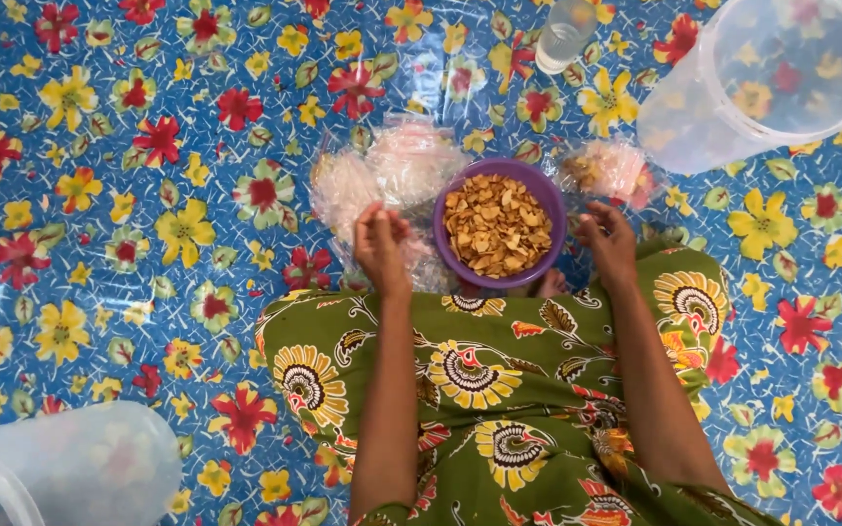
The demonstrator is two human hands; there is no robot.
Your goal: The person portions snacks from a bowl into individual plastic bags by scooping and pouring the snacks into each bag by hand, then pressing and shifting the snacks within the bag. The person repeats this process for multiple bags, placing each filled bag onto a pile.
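Observation:
A purple bowl (551,203) full of golden fried chips sits on the flowered mat in front of my knees. My left hand (380,244) is just left of the bowl, fingers bunched on a clear plastic bag (363,185) that lies among several such bags. My right hand (608,244) rests to the right of the bowl, fingers curled, close to another clear bag (611,168) holding chips. Whether the right hand holds anything is not visible. A bare toe (551,283) shows below the bowl.
A clear plastic bucket (733,117) lies on its side at the top right, another (70,468) at the bottom left. A small clear bottle (563,34) stands at the top. Blue flowered sheeting (129,253) covers the floor. My green patterned skirt (499,390) fills the bottom middle.

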